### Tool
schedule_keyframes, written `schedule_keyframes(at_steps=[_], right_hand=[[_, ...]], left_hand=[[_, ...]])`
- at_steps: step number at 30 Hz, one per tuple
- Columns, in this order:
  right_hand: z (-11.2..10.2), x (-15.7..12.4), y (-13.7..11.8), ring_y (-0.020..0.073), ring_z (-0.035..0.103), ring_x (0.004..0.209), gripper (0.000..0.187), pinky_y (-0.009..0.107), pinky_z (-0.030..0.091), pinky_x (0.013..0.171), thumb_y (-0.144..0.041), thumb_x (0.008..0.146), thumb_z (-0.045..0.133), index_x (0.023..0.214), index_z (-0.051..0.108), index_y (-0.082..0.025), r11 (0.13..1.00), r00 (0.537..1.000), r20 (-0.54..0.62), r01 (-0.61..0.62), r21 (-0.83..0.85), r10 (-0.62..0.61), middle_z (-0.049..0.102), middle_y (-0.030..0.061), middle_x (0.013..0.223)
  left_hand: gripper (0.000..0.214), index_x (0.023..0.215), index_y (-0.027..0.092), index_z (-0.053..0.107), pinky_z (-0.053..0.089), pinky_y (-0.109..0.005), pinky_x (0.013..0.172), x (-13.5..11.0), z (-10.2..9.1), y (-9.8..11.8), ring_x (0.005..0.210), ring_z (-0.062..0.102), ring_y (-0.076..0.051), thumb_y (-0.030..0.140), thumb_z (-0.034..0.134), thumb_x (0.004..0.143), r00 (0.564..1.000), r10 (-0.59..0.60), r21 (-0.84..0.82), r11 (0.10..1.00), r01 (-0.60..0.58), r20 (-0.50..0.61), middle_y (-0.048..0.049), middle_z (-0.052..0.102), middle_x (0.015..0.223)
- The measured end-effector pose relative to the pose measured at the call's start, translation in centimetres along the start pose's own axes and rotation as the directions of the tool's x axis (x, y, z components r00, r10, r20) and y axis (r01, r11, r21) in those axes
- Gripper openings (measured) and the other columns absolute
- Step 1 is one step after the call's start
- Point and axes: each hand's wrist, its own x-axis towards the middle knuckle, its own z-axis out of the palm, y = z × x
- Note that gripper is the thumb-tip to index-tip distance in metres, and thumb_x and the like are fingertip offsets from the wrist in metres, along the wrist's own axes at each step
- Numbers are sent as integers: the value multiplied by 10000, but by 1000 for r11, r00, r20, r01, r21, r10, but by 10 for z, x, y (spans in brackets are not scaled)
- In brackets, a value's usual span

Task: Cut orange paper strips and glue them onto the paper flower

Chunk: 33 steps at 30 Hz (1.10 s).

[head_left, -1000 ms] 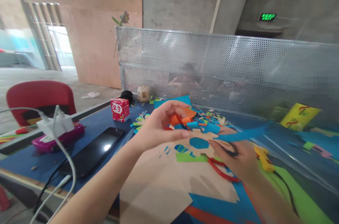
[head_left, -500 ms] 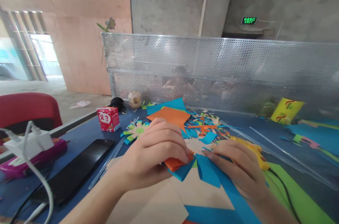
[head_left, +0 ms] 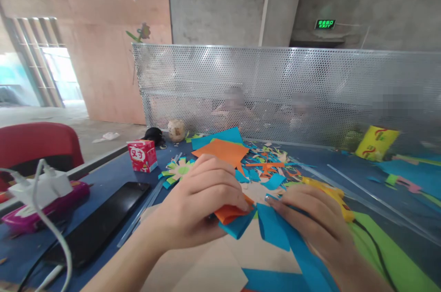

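Note:
My left hand (head_left: 206,193) is closed round a folded orange paper piece (head_left: 231,211), with a blue paper flap (head_left: 238,227) beneath it. Close by on the right, my right hand (head_left: 315,218) pinches blue paper petals (head_left: 274,227) between thumb and fingers. The blue parts meet near a bit of green, and part of the work is hidden by my fingers. Under both hands lie cream sheets (head_left: 206,269) and a blue sheet (head_left: 272,280). A flower of green, cream and blue strips (head_left: 181,170) rests beyond my left hand.
Paper scraps (head_left: 267,168) and an orange sheet (head_left: 220,151) lie ahead. A yellow corded tool (head_left: 339,200), partly hidden, and clear sticks (head_left: 347,181) are on the right. Left stand a phone (head_left: 99,223), a red box (head_left: 142,156) and a charger (head_left: 41,186). A perforated metal screen (head_left: 200,76) closes the back.
Both hands keep their hold and stay nearly in place. The blue petals have shifted slightly right and down, along with a small movement of the whole view.

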Motion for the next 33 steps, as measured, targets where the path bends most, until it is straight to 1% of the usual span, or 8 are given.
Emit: schedule_keyframes(at_steps=[9,15,19,22,24,28,30,33], right_hand=[[-1,-1,0,181,537,824,241,320,488,644,-36,736,514,954,584,-111,1000,1000,-20,-9,10,10,572,75,865],[-4,1,-2,164,556,797,238,302,502,629,-77,776,472,965,579,-175,999,999,2,-44,-19,44,606,48,813],[-3,1,-1,165,547,814,241,304,497,645,-50,765,477,962,570,-153,999,999,-1,-37,2,37,593,56,834],[0,3,2,147,549,773,229,289,489,633,-54,781,464,962,555,-160,997,998,-11,-63,39,63,576,51,813],[3,6,3,130,558,723,200,266,486,612,-83,800,446,936,551,-186,988,990,-6,-140,63,141,575,40,794],[7,8,5,117,559,605,80,233,468,549,-158,769,512,719,535,-217,916,923,18,-383,116,384,579,1,686],[9,7,5,114,524,505,169,227,428,466,-234,756,531,589,516,-211,857,860,119,-507,95,496,544,-14,555],[13,2,5,99,422,395,340,227,333,373,-366,720,539,440,439,-203,731,719,211,-682,26,663,418,-30,407]], left_hand=[[206,857,179,566,424,-325,755,-2,0,0,738,544,-155,129,635,669,1000,6,21,1000,-6,1,-34,627,749],[173,853,195,565,425,-321,762,-3,1,-1,739,548,-151,169,621,691,1000,4,37,999,-5,5,-26,627,747],[191,852,193,566,424,-320,778,-3,1,-2,762,549,-148,149,634,679,1000,-1,6,1000,0,10,-24,627,756],[270,879,195,556,431,-317,780,-5,1,-3,770,553,-145,113,658,643,998,-53,-54,997,53,-12,-21,630,783],[337,911,200,536,445,-314,760,-6,0,-4,787,555,-153,125,680,616,986,-159,-125,981,151,-56,-31,623,822],[343,982,189,502,463,-298,778,-4,0,-9,895,551,-170,166,643,670,889,-438,-370,855,364,-135,-67,586,949],[316,1039,175,485,482,-282,755,-2,1,-13,860,578,-159,205,577,738,813,-577,-517,720,463,-75,-64,598,918],[362,1107,164,461,511,-250,637,1,3,-20,722,621,-142,277,538,772,688,-722,-646,492,584,72,-38,631,801]])
